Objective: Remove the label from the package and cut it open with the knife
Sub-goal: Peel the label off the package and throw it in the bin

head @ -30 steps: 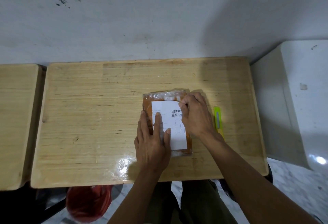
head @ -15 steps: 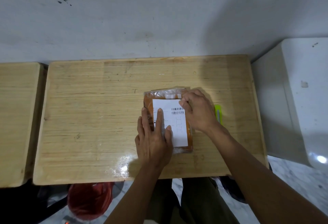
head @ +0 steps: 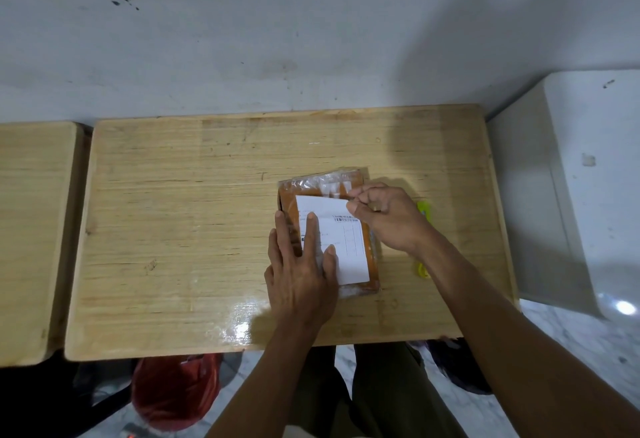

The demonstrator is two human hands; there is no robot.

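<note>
An orange package point(head: 373, 257) wrapped in clear plastic lies on the wooden table point(head: 180, 229). A white label point(head: 346, 247) with a barcode covers most of its top. My left hand point(head: 301, 264) lies flat with straight fingers on the package's left side and the label. My right hand point(head: 384, 215) pinches the label's upper right corner, which is lifted and folded a little off the package. A yellow-green knife point(head: 423, 210) lies on the table right of the package, mostly hidden behind my right wrist.
A second wooden table point(head: 31, 229) stands at the left with a narrow gap between. A white box-like unit point(head: 581, 177) stands at the right. A grey wall runs behind. A red bag point(head: 173, 392) sits under the table's front edge by my legs.
My right hand has lifted the label's upper right corner, which now curls off the package. My left hand stays pressed flat in the same place.
</note>
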